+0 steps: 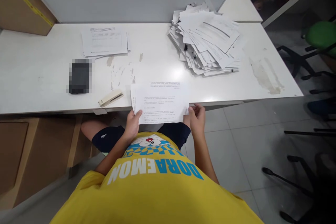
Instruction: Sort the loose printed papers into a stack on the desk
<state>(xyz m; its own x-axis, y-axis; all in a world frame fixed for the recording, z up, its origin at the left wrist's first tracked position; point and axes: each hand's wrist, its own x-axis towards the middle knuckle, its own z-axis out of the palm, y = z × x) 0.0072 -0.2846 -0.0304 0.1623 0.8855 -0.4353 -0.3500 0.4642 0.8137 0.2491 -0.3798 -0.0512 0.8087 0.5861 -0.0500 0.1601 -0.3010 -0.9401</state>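
Printed paper sheets (162, 103) lie partly over the desk's front edge, above my lap. My left hand (133, 122) is closed on their lower left corner, thumb on top and fingers underneath. At the right edge of the sheets is my right hand (197, 117), its fingers loosely curled and its thumb apart from them. That thumb is close to the paper's edge; whether it touches is unclear. A cream stapler (110, 98) rests on the desk left of the sheets.
The white desk (154, 66) carries a large untidy paper pile (207, 38) at back right. At back left is a neater paper stack (106, 42), with a dark, pixelated object (80, 77) in front. Cardboard boxes (49, 154) stand below left; a green chair (321, 35) is at right.
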